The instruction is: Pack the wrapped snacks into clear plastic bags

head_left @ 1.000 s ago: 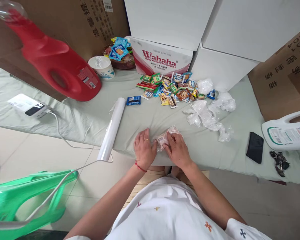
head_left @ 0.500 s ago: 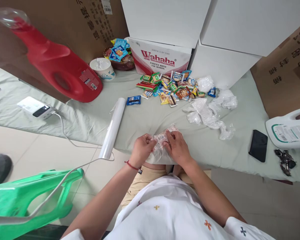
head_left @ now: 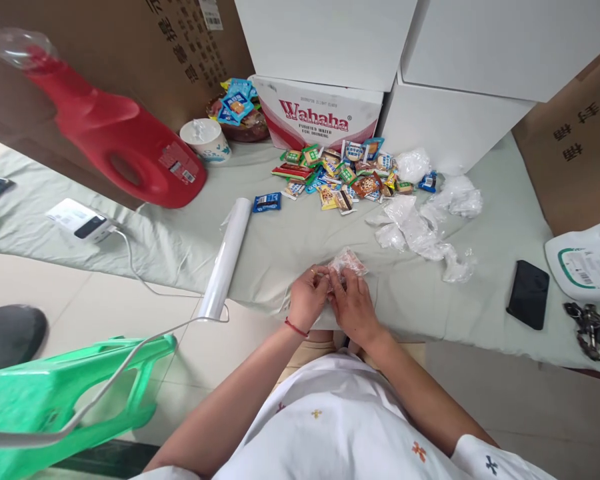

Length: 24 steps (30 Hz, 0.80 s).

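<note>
Close to the table's front edge, my left hand [head_left: 310,293] and my right hand [head_left: 353,303] meet at a small packet wrapped in clear film [head_left: 347,260]. It looks pinkish through the wrap; its exact kind I cannot make out. Fingers of both hands are closed on its near side and cover part of it. Left of them lies a roll of cling film [head_left: 226,257], with a loose flap at its far end. A single blue snack packet [head_left: 267,202] sits by that end. Beyond my hands is a pile of small wrapped snacks [head_left: 340,177].
Crumpled clear film [head_left: 415,223] lies right of the snacks. A black phone [head_left: 529,295], keys [head_left: 589,330] and a white bottle [head_left: 587,263] are at right. At left stand a red jug [head_left: 130,147], a paper cup [head_left: 205,141] and a power bank [head_left: 77,220]. A Wahaha box [head_left: 320,115] stands behind.
My left hand has moved right, up against my right hand, and the wrapped packet's near part is now covered by fingers. The camera view has shifted slightly.
</note>
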Each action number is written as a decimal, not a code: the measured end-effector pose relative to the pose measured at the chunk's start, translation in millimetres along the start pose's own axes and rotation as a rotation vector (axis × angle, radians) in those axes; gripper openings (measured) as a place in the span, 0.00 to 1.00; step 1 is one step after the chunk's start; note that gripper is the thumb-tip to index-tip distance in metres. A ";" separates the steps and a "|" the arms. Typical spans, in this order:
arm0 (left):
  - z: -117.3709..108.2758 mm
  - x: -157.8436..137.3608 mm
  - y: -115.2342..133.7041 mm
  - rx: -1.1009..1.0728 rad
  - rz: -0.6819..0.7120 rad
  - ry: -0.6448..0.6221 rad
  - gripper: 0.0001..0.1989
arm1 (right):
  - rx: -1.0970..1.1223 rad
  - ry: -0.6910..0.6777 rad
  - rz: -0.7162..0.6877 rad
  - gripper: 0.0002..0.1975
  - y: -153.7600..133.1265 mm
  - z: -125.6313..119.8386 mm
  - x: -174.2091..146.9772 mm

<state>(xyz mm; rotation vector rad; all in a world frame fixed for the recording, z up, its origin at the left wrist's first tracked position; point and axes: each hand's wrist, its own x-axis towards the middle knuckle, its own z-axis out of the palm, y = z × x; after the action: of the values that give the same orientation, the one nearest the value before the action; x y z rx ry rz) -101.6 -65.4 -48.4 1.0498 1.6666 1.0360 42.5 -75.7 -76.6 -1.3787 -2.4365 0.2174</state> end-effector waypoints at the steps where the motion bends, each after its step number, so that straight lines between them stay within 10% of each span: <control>1: 0.7 0.5 -1.3 0.115 0.050 0.025 0.07 | -0.001 -0.001 -0.010 0.29 -0.4 -0.4 -6.2; 10: -10.3 35.2 -24.5 0.595 0.767 -0.065 0.15 | 0.028 -0.037 0.001 0.29 -1.4 -7.5 -25.4; 24: -14.7 56.1 -11.2 0.599 0.312 -0.288 0.20 | 0.122 -0.025 -0.424 0.25 53.2 -21.1 24.1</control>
<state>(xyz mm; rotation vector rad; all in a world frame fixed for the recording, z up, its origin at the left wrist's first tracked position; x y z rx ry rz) -131.8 -18.8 -68.5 1.8029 1.6361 0.5281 81.3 -28.1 -67.4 -0.7883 -2.6155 0.2723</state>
